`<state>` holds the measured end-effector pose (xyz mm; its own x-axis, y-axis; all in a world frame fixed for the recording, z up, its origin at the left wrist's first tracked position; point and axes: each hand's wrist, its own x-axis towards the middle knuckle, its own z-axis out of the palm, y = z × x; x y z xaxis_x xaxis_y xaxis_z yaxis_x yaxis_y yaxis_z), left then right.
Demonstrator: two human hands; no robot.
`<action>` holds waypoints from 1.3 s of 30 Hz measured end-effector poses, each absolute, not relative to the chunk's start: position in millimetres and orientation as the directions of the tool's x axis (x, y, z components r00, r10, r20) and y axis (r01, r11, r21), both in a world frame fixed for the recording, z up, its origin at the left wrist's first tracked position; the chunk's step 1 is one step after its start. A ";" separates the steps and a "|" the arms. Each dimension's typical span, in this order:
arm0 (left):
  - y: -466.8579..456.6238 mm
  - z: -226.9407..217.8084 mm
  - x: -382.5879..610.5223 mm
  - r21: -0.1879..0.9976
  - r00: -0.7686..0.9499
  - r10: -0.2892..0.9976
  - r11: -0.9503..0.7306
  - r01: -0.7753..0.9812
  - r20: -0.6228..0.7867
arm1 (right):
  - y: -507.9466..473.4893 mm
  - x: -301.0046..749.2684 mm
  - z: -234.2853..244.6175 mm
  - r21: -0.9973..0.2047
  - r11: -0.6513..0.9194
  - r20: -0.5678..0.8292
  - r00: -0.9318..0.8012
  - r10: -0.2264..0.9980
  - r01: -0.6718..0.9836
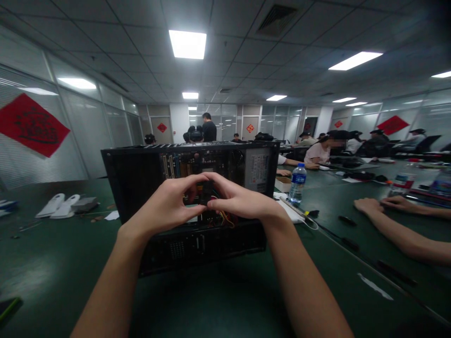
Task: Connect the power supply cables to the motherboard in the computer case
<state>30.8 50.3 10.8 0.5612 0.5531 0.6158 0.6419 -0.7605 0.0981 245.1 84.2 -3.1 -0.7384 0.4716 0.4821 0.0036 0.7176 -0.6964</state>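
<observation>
An open black computer case (141,178) lies on the dark green table (52,263) in front of me, its inside with cards, a fan and coloured wires facing me. Both my hands are raised over its middle. My left hand (169,204) and my right hand (237,199) meet fingertip to fingertip, pinching a small dark part (206,192) between them. Red and yellow wires (223,217) show just under my right hand. What exactly the part is I cannot make out.
A water bottle (298,183) and a white sheet with a tool (294,211) lie right of the case. Another person's forearms (398,225) rest on the table at the right. White items (58,205) lie at the left. Several people sit at tables behind.
</observation>
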 end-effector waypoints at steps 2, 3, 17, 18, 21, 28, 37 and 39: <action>50.3 10.6 30.3 0.110 0.567 0.560 -0.763 0.637 0.605 | 85.3 243.9 -3.6 -0.690 0.724 0.489 -0.741 0.460 -0.005; 50.2 10.6 30.0 0.116 0.568 0.564 -0.763 0.636 0.599 | 85.6 243.6 -3.7 -0.689 0.725 0.492 -0.742 0.456 -0.010; 48.2 14.1 29.7 0.180 0.595 0.587 -0.778 0.602 0.549 | 80.2 238.0 -1.9 -0.748 0.663 0.461 -0.732 0.502 -0.016; 47.9 14.2 29.9 0.174 0.596 0.583 -0.780 0.601 0.552 | 79.9 237.9 -1.7 -0.746 0.666 0.463 -0.733 0.499 -0.017; 47.7 13.8 30.0 0.156 0.600 0.570 -0.785 0.600 0.560 | 79.3 237.4 -1.8 -0.743 0.669 0.462 -0.732 0.500 -0.013; 51.4 11.4 28.7 0.120 0.614 0.551 -0.791 0.600 0.565 | 80.0 233.9 -2.6 -0.718 0.696 0.478 -0.714 0.512 0.019; 49.8 11.9 31.0 0.130 0.608 0.558 -0.788 0.602 0.564 | 77.6 237.2 -0.6 -0.699 0.714 0.467 -0.734 0.493 0.035; 50.8 11.1 31.6 0.130 0.604 0.560 -0.785 0.606 0.568 | 78.7 236.9 -1.7 -0.710 0.703 0.460 -0.723 0.516 0.050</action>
